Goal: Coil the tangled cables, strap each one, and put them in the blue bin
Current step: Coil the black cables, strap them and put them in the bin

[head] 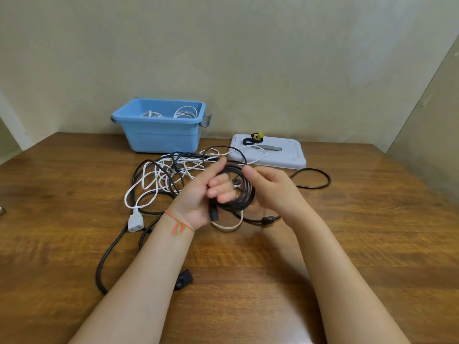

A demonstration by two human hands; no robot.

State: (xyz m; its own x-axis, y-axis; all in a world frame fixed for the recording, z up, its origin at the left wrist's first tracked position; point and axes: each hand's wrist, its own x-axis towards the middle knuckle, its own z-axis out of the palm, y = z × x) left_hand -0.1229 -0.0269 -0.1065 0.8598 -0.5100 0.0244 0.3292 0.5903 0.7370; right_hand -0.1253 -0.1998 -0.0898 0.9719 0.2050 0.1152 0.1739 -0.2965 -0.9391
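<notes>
Brown wooden table [347,244] carries everything, with a plain pale wall behind it. Just above it I hold a black cable coil [238,194] between both hands. My left hand [206,192] has its fingers curled through the loops, and my right hand [270,187] closes on the opposite side of the ring. This cable looks almost coiled; one black loop [313,177] still trails on the table to the right of my grip, so I judge a little winding and the strapping are left.

Behind my hands lies the tangle of white and black cables [161,175], not yet sorted. Far behind and to the left stands the blue bin [161,137], with two white coiled cables [185,112] already inside. Behind and right, the grey lid [285,155] carries some straps [254,138].
</notes>
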